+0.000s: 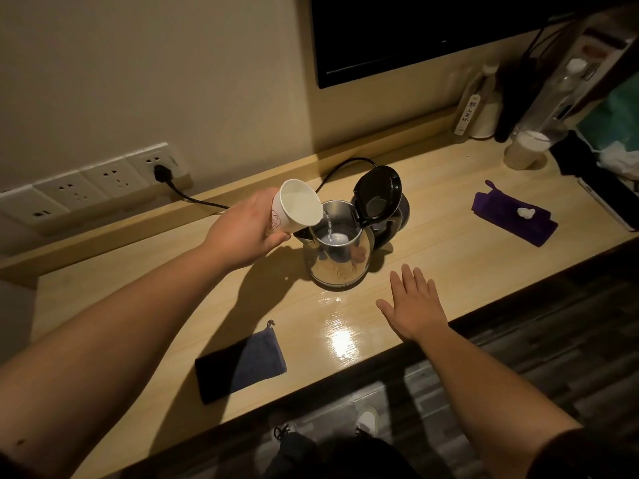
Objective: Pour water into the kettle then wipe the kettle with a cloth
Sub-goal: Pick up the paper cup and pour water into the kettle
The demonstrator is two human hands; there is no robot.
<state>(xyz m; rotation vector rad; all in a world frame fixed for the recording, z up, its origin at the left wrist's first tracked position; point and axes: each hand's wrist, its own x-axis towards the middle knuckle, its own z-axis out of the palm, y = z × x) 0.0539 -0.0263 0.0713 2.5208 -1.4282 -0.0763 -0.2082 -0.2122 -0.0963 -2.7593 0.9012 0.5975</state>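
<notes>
A steel kettle (pixel 340 261) stands mid-table with its black lid (pixel 378 195) tipped open. My left hand (pixel 245 233) grips a white paper cup (pixel 297 207), tilted over the kettle's mouth, and a thin stream of water runs from the cup into the kettle. My right hand (pixel 416 302) lies flat on the table, fingers spread, just right of the kettle and holding nothing. A dark blue cloth (pixel 242 364) lies folded near the table's front edge, left of centre. A purple cloth (pixel 511 216) lies at the right with a small white scrap on it.
The kettle's black cord (pixel 193 198) runs to a wall socket (pixel 162 167) at the back left. Bottles (pixel 484 98) and a white cup (pixel 527 148) stand at the back right under a dark screen (pixel 415 32). The wooden table (pixel 449 257) has its front edge close to my body.
</notes>
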